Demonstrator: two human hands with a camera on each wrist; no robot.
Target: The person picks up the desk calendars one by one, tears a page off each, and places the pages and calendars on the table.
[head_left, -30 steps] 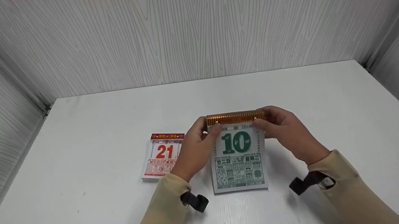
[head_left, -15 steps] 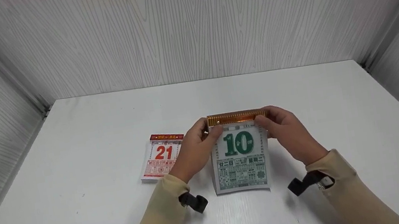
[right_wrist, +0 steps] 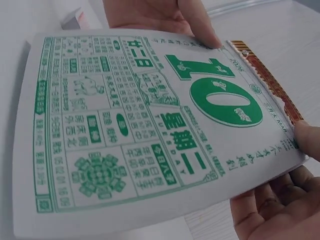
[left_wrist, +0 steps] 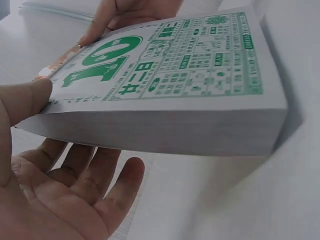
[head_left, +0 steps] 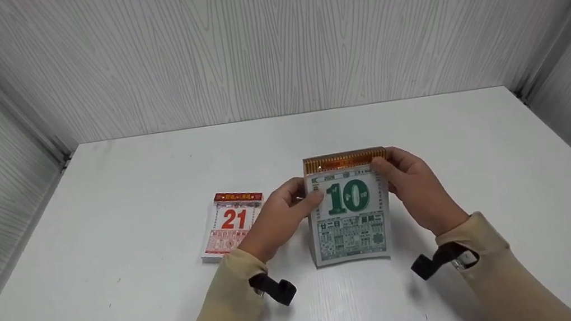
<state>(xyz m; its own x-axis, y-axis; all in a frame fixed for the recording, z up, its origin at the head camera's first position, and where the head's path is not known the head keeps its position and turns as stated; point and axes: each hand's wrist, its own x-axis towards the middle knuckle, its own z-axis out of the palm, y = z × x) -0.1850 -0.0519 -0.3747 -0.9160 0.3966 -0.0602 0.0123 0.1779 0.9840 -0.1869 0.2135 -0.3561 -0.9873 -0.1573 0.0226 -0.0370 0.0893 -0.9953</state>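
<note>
Between my hands is a thick tear-off calendar (head_left: 351,213) with a green 10 on its page and a gold-and-red strip along the top. My right hand (head_left: 418,186) pinches its upper right corner, thumb on the front and fingers behind. Lower down on the left edge, my left hand (head_left: 283,214) holds it with the thumb on the page and the fingers underneath. The left wrist view shows the thick block of pages (left_wrist: 165,130) side-on, raised off the table at the held end. In the right wrist view the page (right_wrist: 150,130) fills most of the frame.
A smaller tear-off calendar (head_left: 232,222) with a red 21 and a red header lies on the white table (head_left: 114,299), just left of my left hand and partly behind it. Wood-grain panels (head_left: 267,38) stand at the back and both sides.
The calendar with the 10 has shifted slightly up and to the right. My left hand has slid from its top left corner down the left edge; the right hand still grips the top right.
</note>
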